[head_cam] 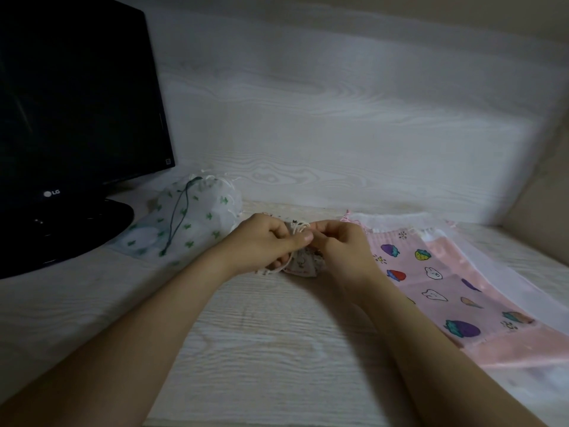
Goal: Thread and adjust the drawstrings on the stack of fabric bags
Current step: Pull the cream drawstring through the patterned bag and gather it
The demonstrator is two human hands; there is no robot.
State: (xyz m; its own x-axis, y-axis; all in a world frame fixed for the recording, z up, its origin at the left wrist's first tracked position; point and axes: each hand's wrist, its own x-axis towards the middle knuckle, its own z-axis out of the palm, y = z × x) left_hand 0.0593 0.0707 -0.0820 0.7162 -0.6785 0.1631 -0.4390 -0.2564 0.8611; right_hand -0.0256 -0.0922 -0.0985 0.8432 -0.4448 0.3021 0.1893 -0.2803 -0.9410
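Pale wood counter (277, 334). Left hand (268, 241), right hand (341, 248): fingers (326, 227) curled, pinching thin cream drawstring (299, 227); small printed cloth bag (303, 266) just below fingers, between both hands.

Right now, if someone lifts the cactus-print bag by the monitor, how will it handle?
Probably floppy: the cactus-print bag is sheer, puffed fabric with no stiff edge. Likely light for its size, since it looks thin and see-through. Its green drawstring lies loose, so it may trail or snag.
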